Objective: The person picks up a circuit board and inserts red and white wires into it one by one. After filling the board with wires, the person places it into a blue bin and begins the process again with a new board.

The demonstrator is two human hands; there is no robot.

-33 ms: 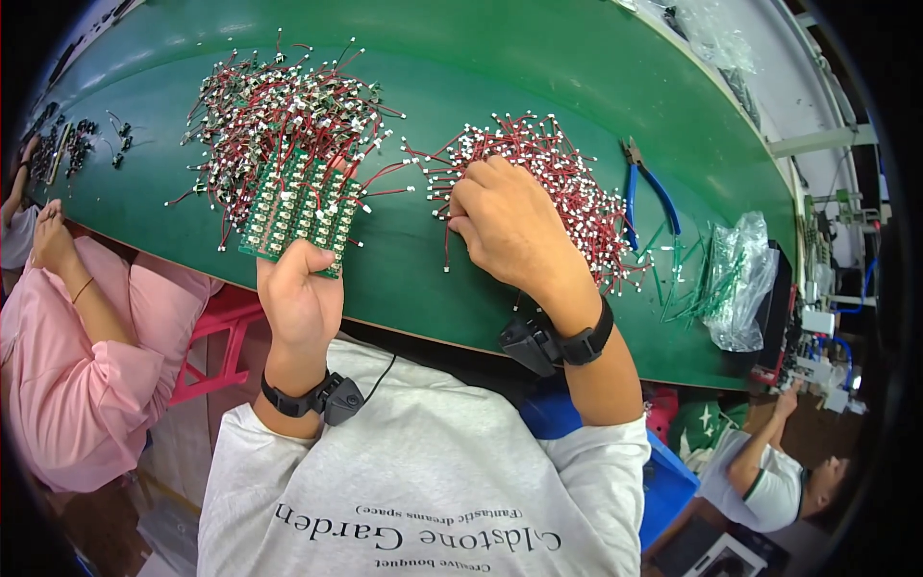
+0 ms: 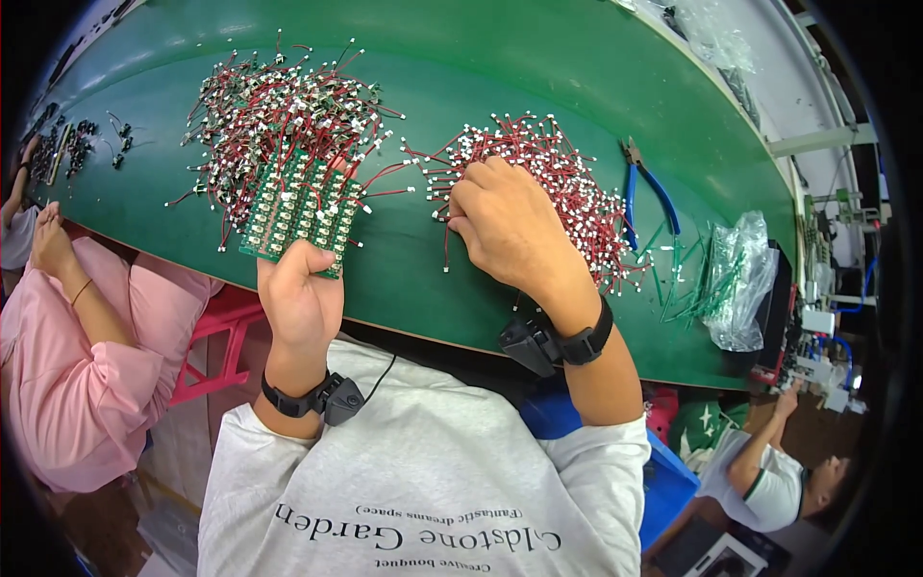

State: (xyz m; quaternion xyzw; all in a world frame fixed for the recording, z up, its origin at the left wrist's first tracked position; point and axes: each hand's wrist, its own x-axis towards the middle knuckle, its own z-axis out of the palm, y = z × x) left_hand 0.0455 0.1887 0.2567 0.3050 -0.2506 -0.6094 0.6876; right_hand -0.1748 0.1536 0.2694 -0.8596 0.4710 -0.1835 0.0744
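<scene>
My left hand [image 2: 303, 288] is closed on the lower edge of a green circuit board panel [image 2: 298, 212], thumb on its face. Rows of small white connectors cover the panel, and a few red wires stick out at its upper right. Behind it lies a heap of small boards with red and black wires [image 2: 279, 106], partly hidden by the panel. My right hand [image 2: 510, 216] rests at the left side of a pile of red wires with white plugs [image 2: 567, 183]. Its fingers are curled together, and their tips are mostly hidden. A red wire [image 2: 446, 252] shows just below the thumb.
Right of the wire pile lie blue-handled cutters [image 2: 646, 192], loose green strips [image 2: 687, 284] and a clear plastic bag [image 2: 742, 288]. Dark small parts [image 2: 82, 144] lie at the far left. A person in pink [image 2: 87, 356] sits at left; another person [image 2: 769, 471] is at lower right.
</scene>
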